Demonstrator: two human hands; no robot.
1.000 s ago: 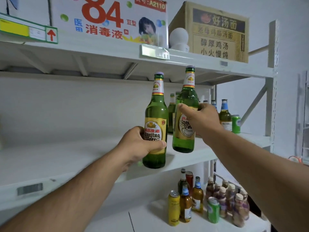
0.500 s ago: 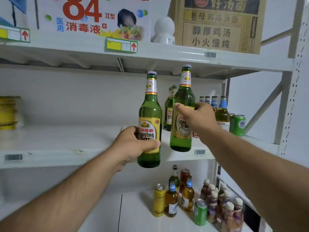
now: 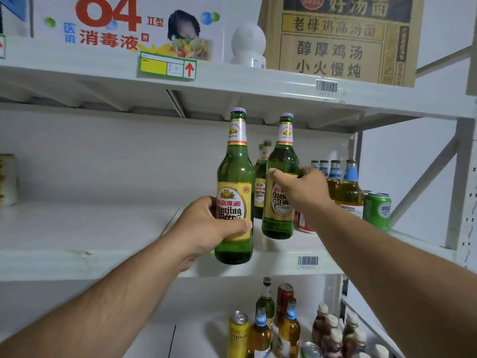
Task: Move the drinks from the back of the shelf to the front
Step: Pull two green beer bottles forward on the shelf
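A person stands at a white metal shelf unit with both bare arms reaching forward, each hand wrapped around a green glass beer bottle.

The left hand grips the left bottle around its lower body, thumb across the yellow label. This bottle stands upright, long axis vertical, cap at the top, label facing the viewer. Its base hangs in front of the front edge of the middle shelf, not resting on it.

The right hand grips the right bottle around its middle, fingers curled over the label. This bottle is also cap up, leaning slightly to the right at the top. Its base is just above the shelf surface near the front; whether it touches cannot be told.

Behind them, further back on the same shelf, stand two more green bottles of the same kind. To the right is a row of amber bottles with blue neck labels, holding golden liquid, then a green can. A red can sits partly hidden behind the right forearm.

The top shelf holds a white carton printed with "84", a white round camera and a brown cardboard box.

On the lower shelf stand a yellow can, more amber bottles and small brown bottles.
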